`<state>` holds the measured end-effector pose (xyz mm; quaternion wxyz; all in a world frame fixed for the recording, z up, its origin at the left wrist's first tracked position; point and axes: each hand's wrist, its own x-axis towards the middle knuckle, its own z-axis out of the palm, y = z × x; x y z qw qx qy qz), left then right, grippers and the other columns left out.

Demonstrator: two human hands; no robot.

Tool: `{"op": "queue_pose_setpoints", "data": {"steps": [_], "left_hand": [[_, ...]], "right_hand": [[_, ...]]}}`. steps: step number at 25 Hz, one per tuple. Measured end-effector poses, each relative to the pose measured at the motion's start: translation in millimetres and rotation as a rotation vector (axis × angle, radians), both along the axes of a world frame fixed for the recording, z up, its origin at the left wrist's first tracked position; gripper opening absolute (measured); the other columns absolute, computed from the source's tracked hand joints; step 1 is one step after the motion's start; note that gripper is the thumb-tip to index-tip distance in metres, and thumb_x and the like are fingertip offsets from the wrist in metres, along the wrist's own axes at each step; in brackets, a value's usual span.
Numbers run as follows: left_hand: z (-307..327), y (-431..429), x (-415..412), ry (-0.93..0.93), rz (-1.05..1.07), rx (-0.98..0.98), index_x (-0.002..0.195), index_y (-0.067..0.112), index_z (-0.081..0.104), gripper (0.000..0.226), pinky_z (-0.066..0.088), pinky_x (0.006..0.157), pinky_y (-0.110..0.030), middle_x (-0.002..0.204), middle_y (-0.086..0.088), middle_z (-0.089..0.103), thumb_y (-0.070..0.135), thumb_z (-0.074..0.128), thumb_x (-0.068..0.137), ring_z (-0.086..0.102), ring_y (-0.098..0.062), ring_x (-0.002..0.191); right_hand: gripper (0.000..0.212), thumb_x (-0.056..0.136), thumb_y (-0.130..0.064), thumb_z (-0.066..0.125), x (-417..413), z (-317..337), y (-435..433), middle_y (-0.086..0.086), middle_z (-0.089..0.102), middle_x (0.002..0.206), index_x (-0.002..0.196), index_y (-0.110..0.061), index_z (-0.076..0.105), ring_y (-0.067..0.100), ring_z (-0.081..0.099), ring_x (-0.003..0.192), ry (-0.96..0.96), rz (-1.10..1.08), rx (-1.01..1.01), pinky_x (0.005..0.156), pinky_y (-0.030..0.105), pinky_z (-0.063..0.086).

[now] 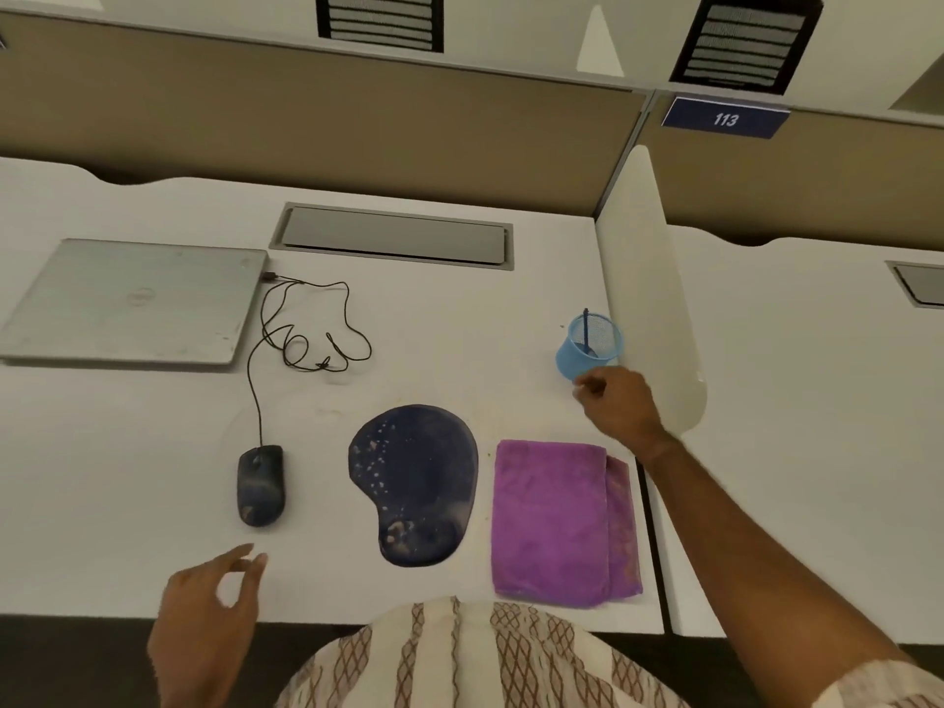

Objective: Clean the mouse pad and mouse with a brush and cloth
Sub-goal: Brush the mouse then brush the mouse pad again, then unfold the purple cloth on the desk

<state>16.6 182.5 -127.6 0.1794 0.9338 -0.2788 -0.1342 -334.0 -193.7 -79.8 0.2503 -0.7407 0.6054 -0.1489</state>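
Note:
A dark blue mouse pad (414,482) with pale dusty specks lies on the white desk (459,319), front middle. Left of it sits a dark wired mouse (260,485), also dusty. A folded purple cloth (559,521) lies right of the pad. A blue mesh cup (587,347) stands farther back right with a thin dark brush handle (586,327) sticking out. My right hand (620,401) hovers just in front of the cup, fingers loosely curled, holding nothing. My left hand (214,610) hangs over the desk's front edge, below the mouse, fingers relaxed and empty.
A closed silver laptop (133,301) lies at the back left, the mouse cable (306,329) looped beside it. A grey cable hatch (393,237) is set in the desk behind. A white divider panel (649,278) stands right of the cup.

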Motion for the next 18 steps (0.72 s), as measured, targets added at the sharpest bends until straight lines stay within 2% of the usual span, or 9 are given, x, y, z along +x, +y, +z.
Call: {"op": "queue_pose_setpoints", "data": {"steps": [1, 3, 6, 8, 12, 18], "left_hand": [[7, -7, -10, -0.004, -0.036, -0.044, 0.102, 0.034, 0.072, 0.039, 0.053, 0.081, -0.045, 0.102, 0.002, 0.070, 0.061, 0.052, 0.083, 0.060, -0.020, 0.097], [17, -31, -32, 0.040, -0.154, -0.139, 0.098, 0.030, 0.074, 0.030, 0.051, 0.077, -0.034, 0.096, 0.005, 0.071, 0.051, 0.058, 0.085, 0.059, -0.012, 0.087], [18, -82, -58, 0.166, -0.354, -0.233, 0.104, 0.025, 0.074, 0.019, 0.051, 0.079, -0.026, 0.102, 0.006, 0.072, 0.036, 0.067, 0.089, 0.061, -0.009, 0.087], [19, -122, -73, 0.253, -0.486, -0.220, 0.109, 0.027, 0.072, 0.020, 0.049, 0.080, -0.019, 0.108, 0.007, 0.071, 0.036, 0.065, 0.092, 0.063, -0.010, 0.090], [22, -194, -116, 0.278, -0.779, -0.153, 0.113, 0.034, 0.070, 0.021, 0.051, 0.091, -0.025, 0.114, 0.014, 0.068, 0.042, 0.060, 0.096, 0.060, -0.007, 0.104], [5, -257, -160, 0.153, -1.030, 0.033, 0.138, 0.022, 0.055, 0.040, 0.041, 0.106, -0.035, 0.142, 0.000, 0.053, 0.032, 0.056, 0.099, 0.046, -0.018, 0.129]], "right_hand": [[0.018, 0.084, -0.024, 0.072, -5, -10, 11, -0.003, 0.073, 0.097, 0.101, -0.020, 0.075, 0.013, 0.067, 0.088, 0.056, 0.033, 0.071, 0.080, 0.022, 0.048], [0.033, 0.085, -0.029, 0.072, -15, -26, 29, -0.001, 0.068, 0.111, 0.117, -0.021, 0.069, 0.017, 0.063, 0.102, 0.196, 0.119, 0.155, 0.091, 0.028, 0.048], [0.052, 0.090, -0.031, 0.065, -25, -39, 44, 0.005, 0.053, 0.134, 0.139, -0.020, 0.050, 0.023, 0.045, 0.128, 0.356, 0.206, 0.229, 0.105, 0.036, 0.041], [0.057, 0.092, -0.033, 0.062, -27, -43, 46, 0.006, 0.046, 0.140, 0.144, -0.019, 0.043, 0.023, 0.035, 0.136, 0.411, 0.239, 0.262, 0.108, 0.039, 0.039], [0.053, 0.094, -0.034, 0.060, -28, -47, 45, 0.006, 0.047, 0.136, 0.142, -0.018, 0.045, 0.024, 0.038, 0.131, 0.469, 0.278, 0.231, 0.104, 0.040, 0.041], [0.044, 0.091, -0.036, 0.064, -36, -50, 43, 0.005, 0.054, 0.124, 0.131, -0.021, 0.056, 0.023, 0.047, 0.120, 0.463, 0.224, 0.199, 0.094, 0.039, 0.046]]}}
